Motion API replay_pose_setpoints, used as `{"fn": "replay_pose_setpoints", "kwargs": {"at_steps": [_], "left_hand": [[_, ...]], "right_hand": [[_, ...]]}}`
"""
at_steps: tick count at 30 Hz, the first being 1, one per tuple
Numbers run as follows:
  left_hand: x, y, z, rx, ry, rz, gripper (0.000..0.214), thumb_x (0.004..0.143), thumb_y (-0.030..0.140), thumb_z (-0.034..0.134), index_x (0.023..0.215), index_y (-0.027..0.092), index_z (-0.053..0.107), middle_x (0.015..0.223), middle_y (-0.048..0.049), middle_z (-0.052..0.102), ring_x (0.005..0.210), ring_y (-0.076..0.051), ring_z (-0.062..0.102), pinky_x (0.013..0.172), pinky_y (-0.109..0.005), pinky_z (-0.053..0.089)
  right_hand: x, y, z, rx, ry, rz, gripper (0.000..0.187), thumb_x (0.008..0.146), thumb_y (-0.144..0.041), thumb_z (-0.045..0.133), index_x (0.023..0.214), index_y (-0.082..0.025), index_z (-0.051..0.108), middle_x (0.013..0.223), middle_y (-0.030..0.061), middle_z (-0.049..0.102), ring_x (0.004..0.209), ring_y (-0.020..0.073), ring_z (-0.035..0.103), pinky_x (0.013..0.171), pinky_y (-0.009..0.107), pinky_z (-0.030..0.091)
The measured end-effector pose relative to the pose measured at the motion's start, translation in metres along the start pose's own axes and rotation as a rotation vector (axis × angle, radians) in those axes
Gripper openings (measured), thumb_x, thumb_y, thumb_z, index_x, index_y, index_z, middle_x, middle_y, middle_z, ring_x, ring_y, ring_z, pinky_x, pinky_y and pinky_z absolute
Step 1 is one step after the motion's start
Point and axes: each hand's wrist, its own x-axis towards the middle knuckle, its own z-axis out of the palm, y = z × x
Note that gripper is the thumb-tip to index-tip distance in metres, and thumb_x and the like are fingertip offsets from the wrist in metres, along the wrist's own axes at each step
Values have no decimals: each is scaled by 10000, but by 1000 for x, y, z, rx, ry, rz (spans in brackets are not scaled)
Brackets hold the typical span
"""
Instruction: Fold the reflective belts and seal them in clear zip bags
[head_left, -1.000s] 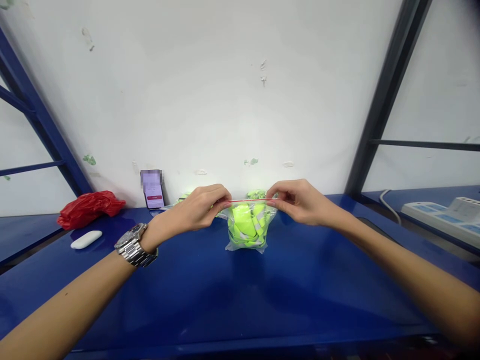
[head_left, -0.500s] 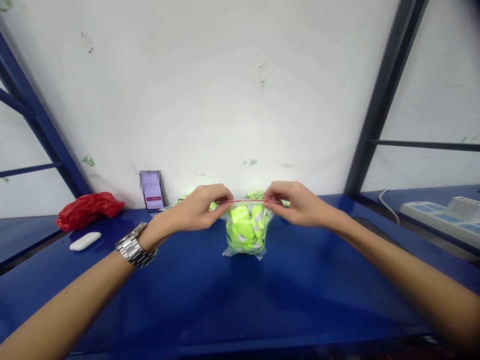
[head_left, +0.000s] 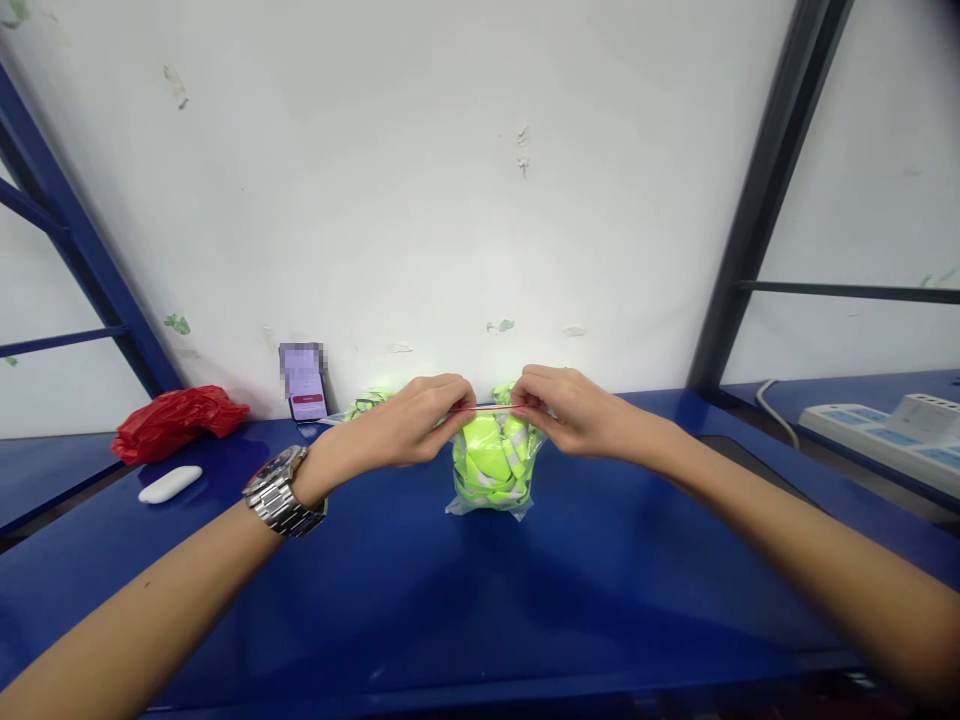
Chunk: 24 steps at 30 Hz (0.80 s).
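Both hands are pinching the top of a clear zip-lock bag (head_left: 491, 490); left hand (head_left: 401, 422) and right hand (head_left: 581, 412) are closed in pinch grips on its red-striped zip seal (head_left: 484, 408), fingertips just apart at mid-seal; the seal is pulled taut and level between them. The bag stands on a blue metal surface (head_left: 480, 600), centred between the 2 forearms and touching the wall or just beside it; I can't tell which. It's packed with folded neon-yellow hi-vis material (head_left: 487, 460) with grey reflective strips. A 2nd neon-yellow item (head_left: 367, 402) sits behind the left hand, partly hidden, near the wall.

A steel-link wristwatch (head_left: 283, 503) is on the left wrist. Left of the hands: a phone (head_left: 306, 395) leaning against the white wall (head_left: 450, 180), upper part pixelated; a crumpled red plastic bag (head_left: 176, 425); a white oblong object (head_left: 170, 484), type unclear. Far right, on a lower blue shelf (head_left: 750, 405), sits a white power strip (head_left: 877, 430) with a white cable (head_left: 772, 400).
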Motion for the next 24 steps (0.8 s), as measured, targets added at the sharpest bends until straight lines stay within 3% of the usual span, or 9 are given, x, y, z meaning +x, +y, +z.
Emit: {"fn": "replay_pose_setpoints", "kwargs": {"at_steps": [5, 12, 18, 24], "left_hand": [[-1, -1, 2, 6, 13, 4, 136, 942, 210, 404, 863, 166, 506, 758, -24, 550, 636, -130, 462, 605, -280, 362], [5, 0, 1, -66, 7, -16, 108, 916, 218, 455, 892, 160, 542, 777, -13, 565, 677, -126, 488, 641, -269, 382], [12, 7, 0, -36, -23, 32, 178, 950, 250, 397, 842, 167, 511, 743, -13, 548, 640, -127, 457, 604, -273, 355], [10, 11, 4, 50, -17, 29, 194, 955, 233, 347, 800, 177, 449, 717, -25, 504, 595, -136, 412, 558, -290, 326]], "right_hand": [[1, -3, 1, -30, -22, -17, 100, 914, -181, 443, 814, -180, 446, 787, 34, 507, 636, 131, 411, 564, 270, 308], [6, -7, -4, 25, -39, 3, 74, 914, -191, 475, 866, -163, 524, 803, 32, 545, 690, 133, 475, 632, 266, 354], [11, -13, -4, -16, -72, -22, 104, 927, -213, 470, 857, -158, 525, 817, 39, 538, 664, 123, 448, 602, 257, 327], [13, -14, 7, -72, -18, -42, 143, 917, -179, 450, 779, -157, 476, 742, 26, 490, 628, 124, 391, 579, 273, 288]]}}
